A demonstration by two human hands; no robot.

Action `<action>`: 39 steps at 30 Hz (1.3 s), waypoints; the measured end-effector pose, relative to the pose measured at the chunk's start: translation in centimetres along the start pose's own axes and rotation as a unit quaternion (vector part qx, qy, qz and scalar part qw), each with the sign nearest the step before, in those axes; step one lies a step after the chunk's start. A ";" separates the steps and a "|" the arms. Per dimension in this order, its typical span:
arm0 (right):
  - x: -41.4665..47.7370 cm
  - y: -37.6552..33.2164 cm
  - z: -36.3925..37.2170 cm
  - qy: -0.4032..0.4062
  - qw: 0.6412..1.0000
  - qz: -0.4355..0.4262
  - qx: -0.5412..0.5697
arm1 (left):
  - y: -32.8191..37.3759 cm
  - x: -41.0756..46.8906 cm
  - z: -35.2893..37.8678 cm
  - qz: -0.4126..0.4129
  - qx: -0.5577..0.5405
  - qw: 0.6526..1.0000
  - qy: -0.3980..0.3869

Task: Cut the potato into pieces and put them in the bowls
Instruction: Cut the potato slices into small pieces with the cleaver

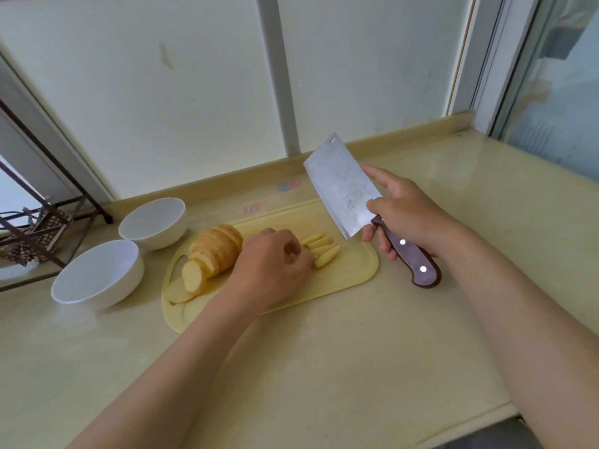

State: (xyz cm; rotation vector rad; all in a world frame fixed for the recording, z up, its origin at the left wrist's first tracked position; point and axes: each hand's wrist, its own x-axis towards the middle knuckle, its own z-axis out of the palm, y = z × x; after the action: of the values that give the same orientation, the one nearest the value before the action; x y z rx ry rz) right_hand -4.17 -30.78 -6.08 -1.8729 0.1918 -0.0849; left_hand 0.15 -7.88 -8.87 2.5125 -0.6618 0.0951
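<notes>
Potato strips (324,252) were what your left fingertips (293,251) were bunched on: fingers curled down and pressed together over the near ends of a small fanned row. Whether the thumb was pinching underneath, I couldn't tell; the left hand (275,264) hid it.

Your right hand (408,209) had its fingers wrapped round the cleaver (343,189) where the blade meets the riveted wooden handle (418,264), index finger laid along the spine. The blade was raised off the cutting board (353,270), tipped up and away from you, touching nothing.

The rest of the potato (215,251) sat at the left end of the board as a leaning stack of round slices, skin on, with a few slices fallen flat at the board's near left edge.

My read on the step: slices to strips, with the first batch being squared up. Both bowls, near bowl (94,277) and far bowl (152,218), were empty, just left of the board on the counter (324,367), so no transfer had been made.

The next move called for knuckles forward and fingertips tucked before the blade dropped, or for scooping this batch across to a bowl.

Writing: the blade had stamped marks near the heel, too small to read. Two faded stickers (288,186) lay by the counter's back edge, illegible.
</notes>
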 end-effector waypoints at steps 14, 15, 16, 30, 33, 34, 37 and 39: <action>0.1 0.1 -0.1 0.006 1.000 0.002 0.001 | 0.3 0.5 -1.0 -0.005 -0.111 0.988 0.110; 0.1 0.1 0.0 0.004 1.000 0.002 -0.003 | 0.6 0.9 -0.7 -0.021 -0.088 0.989 0.115; 0.1 0.1 0.0 0.001 1.000 0.003 -0.007 | 0.8 1.3 -0.3 -0.030 -0.066 0.991 0.113; -1.4 0.0 -1.1 -0.037 0.995 0.053 -0.073 | -0.1 1.3 0.3 0.037 0.024 0.996 -0.079; -1.9 -0.3 -1.0 -0.045 0.994 0.054 -0.088 | -0.3 1.0 0.7 0.075 0.052 0.993 -0.073; -2.0 -0.3 -1.0 -0.049 0.993 0.053 -0.093 | -0.3 1.0 0.8 0.084 0.048 0.994 -0.060; -2.1 -0.7 -0.9 -0.064 0.991 0.054 -0.109 | -0.4 1.1 0.9 0.100 0.022 0.995 -0.021; -2.2 -1.0 -0.8 -0.071 0.989 0.057 -0.113 | -0.6 1.1 1.0 0.110 0.008 0.994 -0.008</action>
State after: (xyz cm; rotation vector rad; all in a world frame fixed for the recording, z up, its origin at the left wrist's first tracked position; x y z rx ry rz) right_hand -6.34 -30.85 -4.86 -2.0805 0.2171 0.1546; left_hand 1.34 -8.45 -9.82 2.4498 -0.9453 0.1615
